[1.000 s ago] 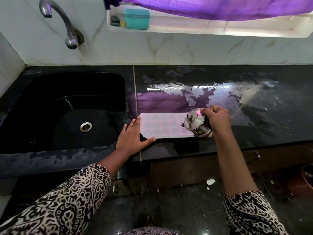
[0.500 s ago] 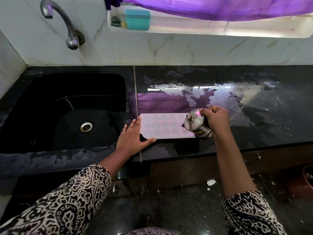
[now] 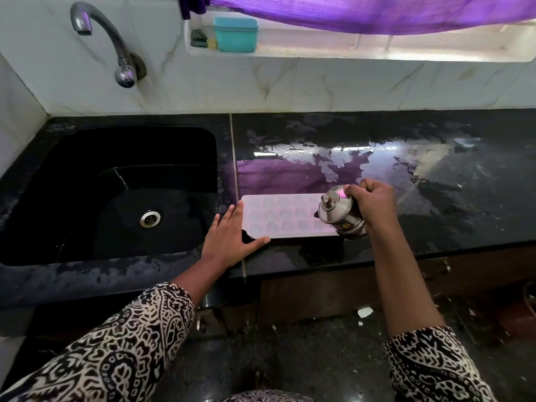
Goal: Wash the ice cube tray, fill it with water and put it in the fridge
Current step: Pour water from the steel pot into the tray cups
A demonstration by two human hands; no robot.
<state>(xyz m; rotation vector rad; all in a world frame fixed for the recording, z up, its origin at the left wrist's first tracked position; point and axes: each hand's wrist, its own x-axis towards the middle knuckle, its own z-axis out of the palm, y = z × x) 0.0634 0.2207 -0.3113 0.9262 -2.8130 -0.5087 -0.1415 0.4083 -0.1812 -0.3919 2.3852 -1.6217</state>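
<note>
Here's the ice cube tray (image 3: 287, 216), lying flat on the wet black tabletop (image 3: 441, 204), just to the right of the sink (image 3: 130, 146), its long side running away from the sink along the front edge. It is a pale, milky, faintly pinkish rectangle with rounded corners and three rows of shallow rounded cells showing softly on its surface. Whether the cells hold water, I cannot tell.

The left grip (image 3: 229, 236) (a bare hand coming out of a black-and-white patterned sleeve (image 3: 130, 343)) is spread flat. Its fingers lie straight against the tray's short edge nearest the sink, and its thumb stretches along the tray's front corner. It presses there; it pinches nothing.

At the tray's end farthest from the sink, the right grip (image 3: 371, 201) is curled tight round a small steel pot (image 3: 338, 214), fingers wrapped over its body. The pot is tilted, its knobbed lid leaning towards the sink, and its lower part hides that end of the tray. Whether anything pours from it, I cannot tell.

On the side away from the sink, beyond the tray, the tabletop glistens with puddles that mirror a purple curtain (image 3: 377, 13). The sink is black and deep, with a round metal drain (image 3: 150, 218) in its floor. A curved metal tap (image 3: 116, 47) juts from the marble wall (image 3: 319, 82) above the sink's back. A teal box (image 3: 235, 34) sits on the window ledge (image 3: 377, 52), up behind the sink's right-hand corner.
</note>
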